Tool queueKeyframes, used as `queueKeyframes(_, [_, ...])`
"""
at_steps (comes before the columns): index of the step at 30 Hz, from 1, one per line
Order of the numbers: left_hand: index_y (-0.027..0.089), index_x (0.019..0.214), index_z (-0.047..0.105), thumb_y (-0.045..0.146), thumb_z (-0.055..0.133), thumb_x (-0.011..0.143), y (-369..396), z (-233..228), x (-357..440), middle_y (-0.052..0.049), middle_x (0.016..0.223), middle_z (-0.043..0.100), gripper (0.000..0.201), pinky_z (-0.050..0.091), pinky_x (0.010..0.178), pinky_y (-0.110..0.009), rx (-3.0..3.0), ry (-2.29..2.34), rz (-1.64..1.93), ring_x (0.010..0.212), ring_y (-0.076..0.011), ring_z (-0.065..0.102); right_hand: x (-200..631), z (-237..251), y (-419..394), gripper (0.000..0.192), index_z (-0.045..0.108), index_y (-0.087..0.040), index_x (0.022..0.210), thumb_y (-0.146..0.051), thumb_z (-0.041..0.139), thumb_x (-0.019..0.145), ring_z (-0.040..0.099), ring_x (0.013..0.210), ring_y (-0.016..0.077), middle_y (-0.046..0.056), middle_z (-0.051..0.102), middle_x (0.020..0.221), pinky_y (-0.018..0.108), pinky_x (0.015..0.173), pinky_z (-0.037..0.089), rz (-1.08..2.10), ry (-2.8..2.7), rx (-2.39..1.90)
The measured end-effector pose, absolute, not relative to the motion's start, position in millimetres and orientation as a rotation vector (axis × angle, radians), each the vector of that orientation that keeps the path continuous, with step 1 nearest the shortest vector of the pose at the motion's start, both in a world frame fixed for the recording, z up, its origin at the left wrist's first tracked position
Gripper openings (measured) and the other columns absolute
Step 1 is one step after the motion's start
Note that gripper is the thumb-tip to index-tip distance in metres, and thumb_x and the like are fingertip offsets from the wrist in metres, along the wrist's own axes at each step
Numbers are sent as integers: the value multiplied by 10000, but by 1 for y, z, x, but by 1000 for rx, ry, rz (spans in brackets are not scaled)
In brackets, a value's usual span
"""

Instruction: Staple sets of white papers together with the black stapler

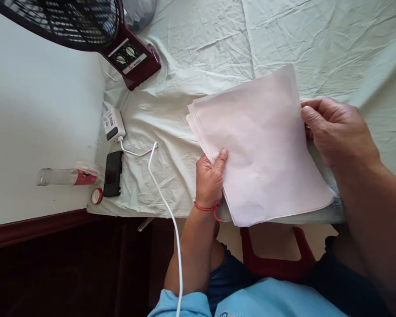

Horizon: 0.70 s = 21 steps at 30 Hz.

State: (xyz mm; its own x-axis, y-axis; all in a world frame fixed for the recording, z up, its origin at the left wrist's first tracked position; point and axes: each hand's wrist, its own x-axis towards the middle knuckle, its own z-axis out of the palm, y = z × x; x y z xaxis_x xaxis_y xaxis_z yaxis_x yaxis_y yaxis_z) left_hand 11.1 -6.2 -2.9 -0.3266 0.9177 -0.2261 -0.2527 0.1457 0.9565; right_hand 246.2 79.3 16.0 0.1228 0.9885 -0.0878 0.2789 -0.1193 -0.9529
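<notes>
A small stack of white paper sheets (260,145) is held above the cloth-covered table, its edges slightly fanned at the left. My left hand (213,176) grips the stack's left edge, thumb on top and the other fingers hidden underneath. On the opposite side, my right hand (336,127) pinches the right edge between thumb and forefinger. The lower right corner of the paper bends outward. A red string bracelet (207,207) circles my left wrist.
A pale green cloth (211,53) covers the table. Toward the left are a dark red fan (135,57), a white plug box (114,124), a black phone (113,174), a glass bottle (62,176) and a red-rimmed roll (97,196). A white cable (166,202) crosses the table's near edge.
</notes>
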Motion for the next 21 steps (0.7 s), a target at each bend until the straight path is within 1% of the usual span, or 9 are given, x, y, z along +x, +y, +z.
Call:
queueKeyframes(2, [188,1018,848,491,929,859,-7,-2,11,-92,1047,880,351,690,958,-403,707,1366,1407,1018,-278,850,247,16,79,221,868,-219,978,-259,651,972,454,613,75,-25,645,729,248,566,353,1001,-1357,-1595])
queueKeyframes(5, [191,1066,855,494,934,857,-7,0,11,-101,1131,878,376,672,1022,-426,711,1380,1407,1098,-296,841,247,14,79,256,886,-233,1008,-258,633,978,484,660,89,-23,667,754,258,593,350,960,-1488,-1588])
queueKeyframes(8, [184,1103,864,506,951,839,-7,2,11,-112,1220,868,425,663,1039,-416,744,1424,1395,1140,-298,830,246,11,78,279,890,-254,1099,-294,632,1001,546,711,106,-15,735,834,262,633,394,1034,-1480,-1515])
queueKeyframes(11, [184,1127,867,499,968,819,-8,3,11,-114,1246,865,452,670,1024,-397,778,1433,1390,1154,-294,824,244,11,76,269,892,-276,1130,-326,651,1019,634,796,123,-11,778,892,261,708,465,1116,-1419,-1432])
queueKeyframes(13, [187,1115,871,476,981,804,-8,3,12,-110,1225,870,440,680,999,-386,785,1429,1384,1135,-289,829,243,12,74,252,892,-293,1136,-347,675,1020,676,829,132,-13,788,902,260,734,497,1170,-1361,-1402])
queueKeyframes(17, [196,1033,880,457,990,794,-7,4,12,-79,1135,883,371,700,934,-360,714,1397,1401,1043,-260,844,243,14,72,248,883,-303,1157,-429,731,1007,697,786,142,-9,784,893,279,732,561,1312,-1243,-1346])
queueKeyframes(19, [209,985,873,451,993,793,-6,6,10,-45,1057,883,331,695,992,-370,651,1362,1472,1037,-252,848,245,14,73,292,875,-301,1168,-504,774,984,681,757,136,-9,767,869,283,735,581,1343,-1221,-1336])
queueKeyframes(21, [228,948,855,430,993,796,-3,8,5,-17,1000,878,288,669,1086,-389,566,1338,1588,1112,-262,841,247,14,75,363,867,-297,1167,-584,807,952,693,788,134,-3,774,893,284,773,592,1353,-1196,-1331])
